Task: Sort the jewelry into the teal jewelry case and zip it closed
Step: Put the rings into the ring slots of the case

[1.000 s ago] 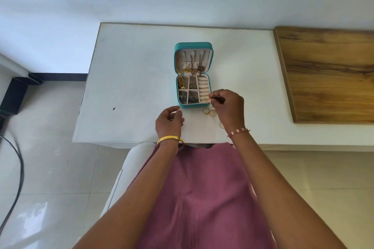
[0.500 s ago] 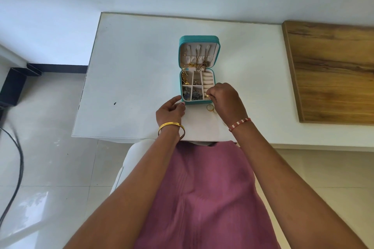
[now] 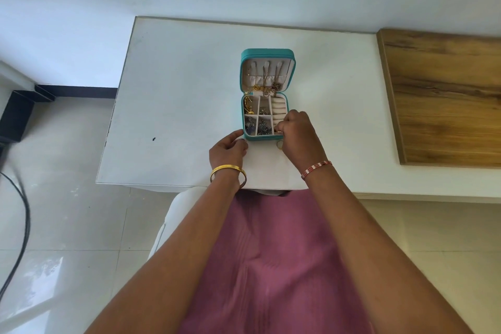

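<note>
The teal jewelry case (image 3: 267,52) lies open on the white table (image 3: 176,89), its lid standing up with chains hanging inside. Its tray holds gold and dark pieces in small compartments and cream ring rolls (image 3: 279,108) on the right. My right hand (image 3: 298,135) is curled over the near right corner of the tray, pinching a small gold ring at the ring rolls. My left hand (image 3: 229,148) rests on the table, its fingers touching the case's near left corner. Another gold ring (image 3: 279,144) lies on the table just below my right hand.
A wooden board (image 3: 444,95) lies on the table at the right. The table's near edge is close to my lap. A black cable (image 3: 21,219) runs across the tiled floor at the left.
My right hand moved forward from the rings on the table into the case's ring rolls with a ring. My left hand slid up to the case's corner. One ring fewer lies on the table.
</note>
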The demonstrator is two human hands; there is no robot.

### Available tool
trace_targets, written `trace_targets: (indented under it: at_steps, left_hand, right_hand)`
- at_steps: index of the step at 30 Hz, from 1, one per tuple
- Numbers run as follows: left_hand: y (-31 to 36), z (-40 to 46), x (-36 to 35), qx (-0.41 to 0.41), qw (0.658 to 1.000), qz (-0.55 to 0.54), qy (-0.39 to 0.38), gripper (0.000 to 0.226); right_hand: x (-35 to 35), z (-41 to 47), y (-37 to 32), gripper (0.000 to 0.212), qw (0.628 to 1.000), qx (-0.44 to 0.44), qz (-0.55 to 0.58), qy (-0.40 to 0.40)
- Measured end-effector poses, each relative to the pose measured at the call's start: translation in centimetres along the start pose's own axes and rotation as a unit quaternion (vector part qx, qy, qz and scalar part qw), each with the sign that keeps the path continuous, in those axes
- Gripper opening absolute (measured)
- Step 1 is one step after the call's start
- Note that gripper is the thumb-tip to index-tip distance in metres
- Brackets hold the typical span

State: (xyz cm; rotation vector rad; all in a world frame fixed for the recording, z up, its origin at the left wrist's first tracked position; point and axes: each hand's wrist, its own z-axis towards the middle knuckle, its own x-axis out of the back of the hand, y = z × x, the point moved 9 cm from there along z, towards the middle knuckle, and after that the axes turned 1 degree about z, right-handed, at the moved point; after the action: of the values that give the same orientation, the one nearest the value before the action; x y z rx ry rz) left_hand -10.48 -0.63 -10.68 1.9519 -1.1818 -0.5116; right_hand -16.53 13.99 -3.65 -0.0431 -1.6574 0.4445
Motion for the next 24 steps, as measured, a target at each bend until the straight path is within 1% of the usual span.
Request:
trace_targets:
  at_steps: [2,4,6,7,9,10,12,15,16,19,22,24]
  left_hand:
    - [0.0,-0.1,0.0,0.001,1.000,0.001,-0.004,0.032]
    - [0.0,-0.1,0.0,0.008,1.000,-0.004,-0.006,0.032]
    - [-0.2,-0.2,0.1,0.019,1.000,-0.012,-0.005,0.031]
    - [-0.3,-0.3,0.2,0.022,1.000,-0.016,-0.003,0.030]
    - [-0.6,-0.5,0.3,0.025,1.000,-0.017,0.005,0.026]
    - [-0.8,-0.7,0.4,0.026,1.000,-0.014,0.008,0.023]
    - [-1.1,-1.2,0.3,0.025,1.000,-0.007,0.010,0.020]
    - [-1.3,-1.8,0.0,0.016,1.000,0.011,0.002,0.019]
    - [-1.4,-1.9,-0.1,0.015,1.000,0.021,0.000,0.018]
    - [-1.5,-2.3,-0.7,0.014,0.998,0.051,-0.016,0.018]
    - [-1.3,-2.7,-1.3,-0.007,0.995,0.094,-0.035,0.018]
    - [-0.9,-3.1,-1.8,-0.034,0.989,0.139,-0.048,0.019]
  right_hand:
    - [0.3,0.0,0.2,0.035,1.000,-0.007,0.030,0.002]
    - [1.6,-0.7,1.2,0.030,0.990,-0.041,0.122,0.058]
    - [3.0,-2.4,3.3,0.025,0.959,-0.106,0.222,0.144]
    - [3.1,-3.5,4.5,0.024,0.939,-0.147,0.260,0.171]
    - [2.2,-5.4,6.6,0.021,0.909,-0.220,0.302,0.182]
    - [1.6,-6.1,7.4,0.019,0.903,-0.245,0.305,0.176]
    - [0.5,-6.8,8.2,0.016,0.904,-0.266,0.298,0.151]
    - [-0.7,-6.2,7.3,0.023,0.915,-0.241,0.307,0.100]
    - [-0.9,-5.8,6.7,0.026,0.926,-0.223,0.293,0.084]
    - [-1.2,-4.6,5.4,0.030,0.961,-0.188,0.197,0.047]
    - [-1.3,-4.1,4.9,0.029,0.972,-0.173,0.154,0.032]
    - [-1.3,-3.8,4.8,0.027,0.973,-0.167,0.158,0.029]
